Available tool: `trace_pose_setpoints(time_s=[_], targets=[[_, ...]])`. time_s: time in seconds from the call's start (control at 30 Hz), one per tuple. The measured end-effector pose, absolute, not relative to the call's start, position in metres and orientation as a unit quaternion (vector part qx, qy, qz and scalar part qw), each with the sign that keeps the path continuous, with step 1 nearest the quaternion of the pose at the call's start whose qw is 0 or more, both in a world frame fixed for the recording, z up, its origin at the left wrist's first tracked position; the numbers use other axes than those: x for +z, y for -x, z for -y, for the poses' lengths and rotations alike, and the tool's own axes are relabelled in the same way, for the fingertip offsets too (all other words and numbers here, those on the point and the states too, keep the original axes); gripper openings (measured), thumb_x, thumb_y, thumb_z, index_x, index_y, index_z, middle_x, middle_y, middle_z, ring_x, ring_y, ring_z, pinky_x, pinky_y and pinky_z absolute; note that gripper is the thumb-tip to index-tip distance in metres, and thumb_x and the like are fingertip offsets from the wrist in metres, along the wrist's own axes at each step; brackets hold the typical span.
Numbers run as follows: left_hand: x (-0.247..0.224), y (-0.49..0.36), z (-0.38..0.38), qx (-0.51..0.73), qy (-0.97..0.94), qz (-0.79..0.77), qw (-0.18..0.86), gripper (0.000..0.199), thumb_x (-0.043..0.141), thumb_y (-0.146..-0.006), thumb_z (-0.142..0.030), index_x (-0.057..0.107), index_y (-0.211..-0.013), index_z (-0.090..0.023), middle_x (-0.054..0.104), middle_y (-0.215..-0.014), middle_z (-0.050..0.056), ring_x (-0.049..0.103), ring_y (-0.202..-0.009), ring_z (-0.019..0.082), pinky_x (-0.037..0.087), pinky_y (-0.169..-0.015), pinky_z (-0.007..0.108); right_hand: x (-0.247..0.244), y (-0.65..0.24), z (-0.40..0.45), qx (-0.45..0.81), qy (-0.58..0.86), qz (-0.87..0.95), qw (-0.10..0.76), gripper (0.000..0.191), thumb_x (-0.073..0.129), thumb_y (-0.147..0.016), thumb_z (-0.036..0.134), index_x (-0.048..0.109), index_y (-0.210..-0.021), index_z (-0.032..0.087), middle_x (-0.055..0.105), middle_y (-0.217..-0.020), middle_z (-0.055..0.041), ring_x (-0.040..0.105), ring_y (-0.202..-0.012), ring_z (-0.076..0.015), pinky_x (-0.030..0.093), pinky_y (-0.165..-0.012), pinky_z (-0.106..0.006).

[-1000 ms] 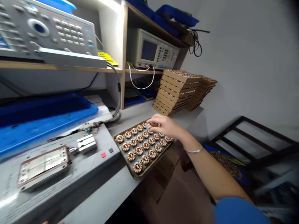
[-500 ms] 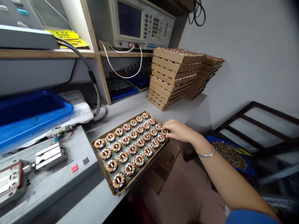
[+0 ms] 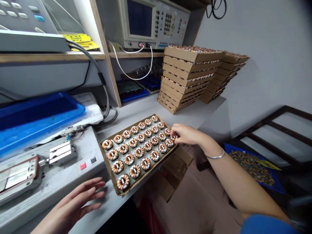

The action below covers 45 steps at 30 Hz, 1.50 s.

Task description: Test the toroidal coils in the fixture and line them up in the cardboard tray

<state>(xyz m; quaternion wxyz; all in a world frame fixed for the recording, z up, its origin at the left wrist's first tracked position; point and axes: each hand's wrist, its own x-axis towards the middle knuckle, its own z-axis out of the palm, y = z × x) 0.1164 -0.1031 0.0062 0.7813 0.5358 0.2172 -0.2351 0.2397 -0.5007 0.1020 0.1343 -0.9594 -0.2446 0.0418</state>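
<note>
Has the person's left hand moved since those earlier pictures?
Yes. The left hand has come up into view from the bottom of the picture and is now open, just short of the near edge of the cardboard tray, not touching it.

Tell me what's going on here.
A person's right hand is at the right corner of a cardboard tray, its fingertips among rows of copper-wound ring coils. Whether it holds one can't be seen. The left hand is open, just left of the tray. Stacked trays of coils stand further along the bench, below a test instrument on the shelf.
</note>
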Motion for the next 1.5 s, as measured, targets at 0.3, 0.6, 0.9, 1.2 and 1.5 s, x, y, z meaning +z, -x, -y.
trace_pose_setpoints(time_s=[0.3, 0.6, 0.9, 1.2, 1.5], targets=[[0.055, -0.138, 0.169, -0.246, -0.611, -0.199, 0.726, 0.047, 0.056, -0.076, -0.045, 0.052, -0.117, -0.024, 0.055, -0.125, 0.004, 0.05, -0.113, 0.022, 0.049, -0.088, 0.033, 0.072, -0.278, 0.525, 0.04, 0.87, -0.005, 0.492, 0.039, 0.051, -0.079, 0.046, 0.058, -0.104, 0.017, 0.061, -0.108, -0.0095, 0.058, -0.092, -0.0185, 0.049, -0.073, -0.029], [0.053, -0.144, 0.199, -0.185, -0.622, -0.252, 0.718, 0.042, 0.058, -0.072, -0.047, 0.059, -0.106, -0.022, 0.064, -0.11, 0.003, 0.06, -0.095, 0.019, 0.046, -0.079, 0.027, 0.041, -0.293, 0.489, 0.185, 0.778, -0.017, 0.6, 0.051, 0.044, -0.079, 0.059, 0.065, -0.096, 0.015, 0.068, -0.096, -0.0094, 0.063, -0.091, -0.0243, 0.05, -0.083, -0.038], [0.058, -0.122, 0.214, -0.16, -0.615, -0.273, 0.723, 0.038, 0.054, -0.074, -0.04, 0.059, -0.105, -0.02, 0.066, -0.106, 0.006, 0.06, -0.098, 0.024, 0.045, -0.085, 0.035, 0.044, -0.264, 0.497, 0.206, 0.777, -0.072, 0.591, 0.047, 0.048, -0.08, 0.054, 0.062, -0.104, 0.016, 0.066, -0.101, -0.0099, 0.062, -0.097, -0.0253, 0.048, -0.088, -0.041], [0.042, -0.101, 0.207, -0.162, -0.664, -0.231, 0.692, 0.042, 0.052, -0.074, -0.042, 0.057, -0.106, -0.016, 0.063, -0.111, 0.01, 0.05, -0.113, 0.027, 0.041, -0.093, 0.04, 0.041, -0.185, 0.508, 0.198, 0.71, -0.209, 0.643, 0.056, 0.051, -0.076, 0.057, 0.053, -0.118, 0.02, 0.062, -0.112, -0.0106, 0.057, -0.105, -0.025, 0.045, -0.093, -0.041], [0.057, -0.108, 0.214, -0.152, -0.664, -0.18, 0.71, 0.039, 0.052, -0.074, -0.03, 0.055, -0.11, -0.018, 0.064, -0.11, 0.007, 0.058, -0.101, 0.025, 0.046, -0.085, 0.036, 0.049, -0.163, 0.495, 0.171, 0.678, -0.214, 0.682, 0.051, 0.044, -0.08, 0.054, 0.051, -0.121, 0.023, 0.063, -0.109, -0.0098, 0.059, -0.1, -0.0274, 0.048, -0.088, -0.044]])
